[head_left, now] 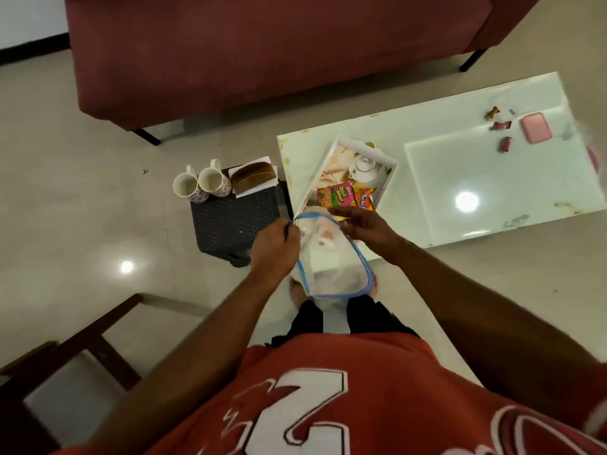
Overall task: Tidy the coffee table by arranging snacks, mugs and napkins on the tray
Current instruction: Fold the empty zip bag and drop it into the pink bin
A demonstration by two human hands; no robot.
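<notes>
I count two floral white mugs [188, 189] on the dark woven stool [230, 224], and two bright snack packets [335, 197] and one white teapot [363, 168] in the white rectangular tray [387, 163] on the glossy white tabletop [492, 178]. In front of me hangs one clear blue-rimmed zip bag [331, 270], its mouth wide. My left hand [274, 247] grips its left rim and my right hand [364, 226] pinches the right.

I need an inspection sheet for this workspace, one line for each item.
Surface: white coffee table, glossy, stained edges.
Job's things: tray holds teapot and snack packets; two mugs and napkin holder on dark stool beside the table.
Clutter: wrappers and pink box at the table's far end.
Hands: left hand and right hand both pinch a clear zip bag's rim.
Cables: nothing seen.
Surroundings: red sofa, wooden chair.
</notes>
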